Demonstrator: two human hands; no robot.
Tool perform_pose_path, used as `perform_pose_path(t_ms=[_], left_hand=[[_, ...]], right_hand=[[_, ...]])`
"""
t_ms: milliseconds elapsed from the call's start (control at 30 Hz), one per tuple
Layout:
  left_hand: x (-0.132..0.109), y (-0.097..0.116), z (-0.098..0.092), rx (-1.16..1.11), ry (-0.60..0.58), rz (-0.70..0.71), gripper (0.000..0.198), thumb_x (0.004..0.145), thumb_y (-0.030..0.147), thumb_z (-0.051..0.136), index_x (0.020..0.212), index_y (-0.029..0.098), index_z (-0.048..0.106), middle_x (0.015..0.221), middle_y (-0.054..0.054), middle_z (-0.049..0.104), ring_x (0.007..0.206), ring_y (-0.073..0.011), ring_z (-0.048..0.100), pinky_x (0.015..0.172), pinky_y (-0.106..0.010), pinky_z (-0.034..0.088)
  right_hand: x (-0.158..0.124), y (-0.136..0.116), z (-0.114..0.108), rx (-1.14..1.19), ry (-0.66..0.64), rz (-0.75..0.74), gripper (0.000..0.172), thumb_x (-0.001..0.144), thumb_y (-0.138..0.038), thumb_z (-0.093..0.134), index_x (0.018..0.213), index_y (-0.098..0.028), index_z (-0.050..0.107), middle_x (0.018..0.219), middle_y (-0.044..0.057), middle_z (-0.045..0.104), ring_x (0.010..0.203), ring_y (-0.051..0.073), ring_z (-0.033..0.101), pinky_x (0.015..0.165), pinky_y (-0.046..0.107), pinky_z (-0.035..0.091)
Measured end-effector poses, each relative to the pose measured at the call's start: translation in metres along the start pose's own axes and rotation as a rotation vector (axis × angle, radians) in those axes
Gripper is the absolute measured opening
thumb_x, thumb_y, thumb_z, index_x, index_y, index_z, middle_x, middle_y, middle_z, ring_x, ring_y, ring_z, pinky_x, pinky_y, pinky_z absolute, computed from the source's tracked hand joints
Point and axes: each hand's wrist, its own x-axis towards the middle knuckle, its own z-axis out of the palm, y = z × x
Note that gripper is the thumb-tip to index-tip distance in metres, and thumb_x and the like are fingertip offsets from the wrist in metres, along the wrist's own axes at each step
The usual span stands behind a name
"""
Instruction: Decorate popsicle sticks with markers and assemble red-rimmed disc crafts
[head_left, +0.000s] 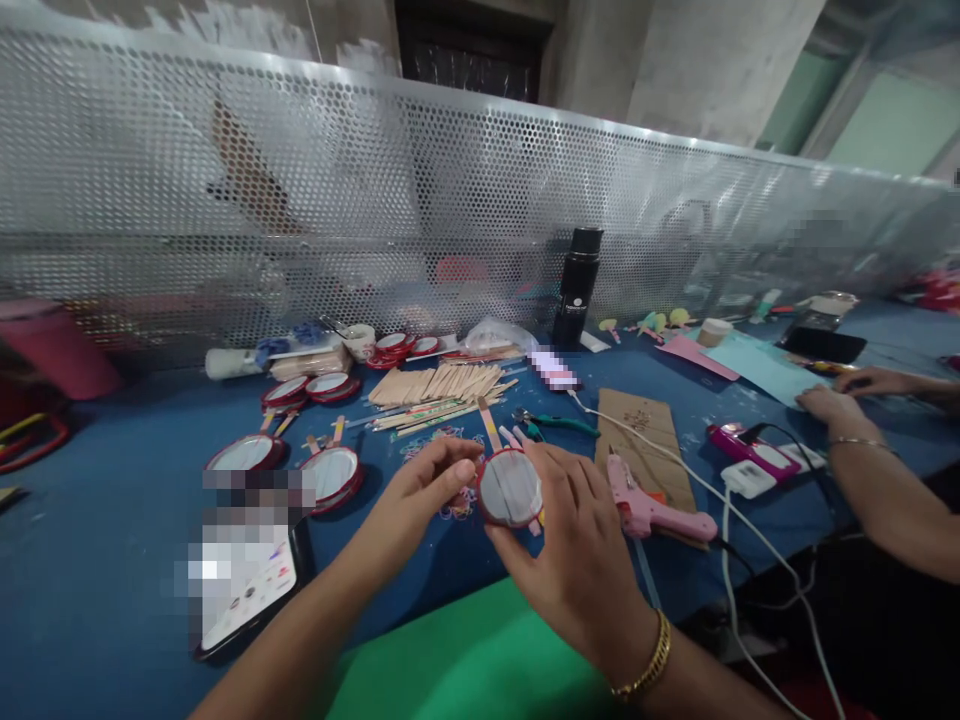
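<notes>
My right hand (pixel 574 535) grips a small round disc (pixel 510 488) with a red rim and a pale grey face, its fingers and thumb around the right side. A flat wooden stick (pixel 489 425) points away from the disc's far edge. Close to the left rim is my left hand (pixel 427 490), fingers loosely curved and apart from the thumb; whether its tips touch the rim I cannot tell. Under and behind the disc lie small coloured rubber bands (pixel 431 447). A pink glue gun (pixel 652 508) rests right of my right hand, partly on brown cardboard (pixel 656 430).
Similar red-rimmed discs (pixel 330 478) lie left, near a phone (pixel 251 590). Wooden sticks (pixel 442 383), pliers (pixel 555 422) and a black bottle (pixel 579 290) stand or lie behind. White cables (pixel 675 455) cross the right side. Another person's hands (pixel 832 405) work at blue paper (pixel 765 365).
</notes>
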Motion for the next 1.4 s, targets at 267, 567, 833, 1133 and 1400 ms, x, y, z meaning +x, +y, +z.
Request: perform_pose_path(t_ms=[267, 567, 833, 1133, 1400], left_hand=[[0.000, -0.007, 0.010, 0.083, -0.169, -0.030, 0.038, 0.077, 0.055, 0.076, 0.077, 0.018, 0.071, 0.068, -0.002, 0.065, 0.063, -0.0150, 0.056, 0.058, -0.025, 0.045], [0.002, -0.007, 0.003, -0.032, -0.020, -0.071, 0.034, 0.078, 0.052, 0.077, 0.078, 0.018, 0.071, 0.067, -0.003, 0.066, 0.062, -0.0148, 0.059, 0.058, -0.025, 0.044], [0.005, -0.010, 0.000, -0.032, 0.027, -0.080, 0.038, 0.077, 0.056, 0.076, 0.075, 0.018, 0.069, 0.064, -0.002, 0.064, 0.060, -0.0142, 0.055, 0.058, -0.025, 0.043], [0.003, -0.007, 0.003, -0.027, -0.065, -0.049, 0.035, 0.079, 0.055, 0.075, 0.076, 0.020, 0.074, 0.065, -0.002, 0.064, 0.061, -0.0148, 0.055, 0.057, -0.025, 0.042], [0.001, -0.013, 0.002, -0.035, -0.103, -0.066, 0.034, 0.080, 0.055, 0.074, 0.079, 0.021, 0.077, 0.068, -0.002, 0.065, 0.064, -0.0150, 0.056, 0.059, -0.025, 0.042]], right_hand=[[0.006, 0.003, -0.003, -0.013, -0.042, 0.012, 0.065, 0.086, -0.039, 0.071, 0.141, -0.015, 0.045, 0.133, 0.017, 0.062, 0.122, 0.032, 0.057, 0.106, 0.053, 0.047], [0.004, 0.014, -0.023, 0.026, -0.063, -0.007, 0.067, 0.090, -0.044, 0.066, 0.147, -0.019, 0.040, 0.139, 0.015, 0.058, 0.129, 0.033, 0.054, 0.107, 0.056, 0.045], [0.023, 0.043, -0.029, 0.099, -0.158, -0.022, 0.060, 0.092, -0.046, 0.063, 0.144, -0.021, 0.046, 0.134, 0.014, 0.063, 0.124, 0.032, 0.060, 0.102, 0.055, 0.050], [0.034, 0.044, -0.017, 0.531, -0.405, 0.168, 0.030, 0.098, -0.041, 0.055, 0.119, -0.022, 0.067, 0.108, 0.006, 0.076, 0.091, 0.019, 0.072, 0.081, 0.034, 0.060], [0.038, 0.048, -0.010, 0.844, -0.488, 0.364, 0.026, 0.093, -0.034, 0.062, 0.115, -0.021, 0.067, 0.098, 0.004, 0.075, 0.084, 0.017, 0.072, 0.076, 0.032, 0.061]])
